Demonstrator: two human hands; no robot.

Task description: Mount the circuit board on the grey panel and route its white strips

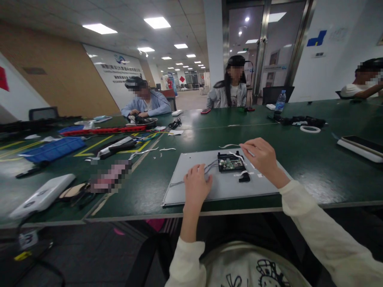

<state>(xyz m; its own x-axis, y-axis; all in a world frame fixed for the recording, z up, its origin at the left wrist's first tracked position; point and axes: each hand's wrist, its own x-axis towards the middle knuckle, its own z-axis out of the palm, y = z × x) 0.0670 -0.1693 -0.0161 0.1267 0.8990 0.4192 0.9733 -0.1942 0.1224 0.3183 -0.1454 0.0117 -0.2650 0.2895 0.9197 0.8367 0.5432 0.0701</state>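
Note:
A green circuit board in a black frame lies on a grey panel in front of me. Grey cables run from its left side beneath my left hand, whose fingers curl over them against the panel. Just right of the board, my right hand is raised with thumb and fingertips pinched together. What the pinch holds is too small to make out. One thin white strip ends close to those fingertips, and another white strip crosses the board's right side. A small black part sits below the board.
On the left are a pink pixelated object, a white device, a blue tray and a red bar. A water bottle, a white ring and a phone stand or lie rightward. Several people sit around.

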